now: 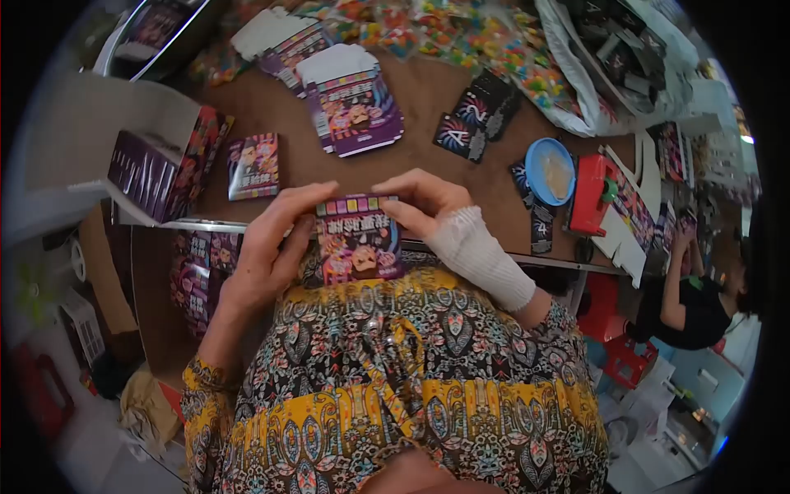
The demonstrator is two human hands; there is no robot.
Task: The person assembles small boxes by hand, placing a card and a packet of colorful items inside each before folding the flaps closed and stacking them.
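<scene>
A small purple printed box (pixel 360 240) with a row of coloured squares along one edge is held close to my body, at the table's front edge. On its left side and corner are the curved fingers and thumb of my left hand (pixel 276 235). The thumb and fingers of my right hand (pixel 428 202), its wrist in a white knit cuff, pinch the opposite top corner. Beyond them lies a stack of flat purple cartons (pixel 358 111) with white flaps. A similar finished-looking box (pixel 253 166) rests to the left of it.
An open display carton (pixel 156 173) of purple boxes stands left. Black card packs (pixel 476 119), a blue round container (pixel 549 171) and a red tape dispenser (pixel 592 193) lie right. Colourful candy bags (pixel 453 29) line the back. Another person (pixel 691 305) sits far right.
</scene>
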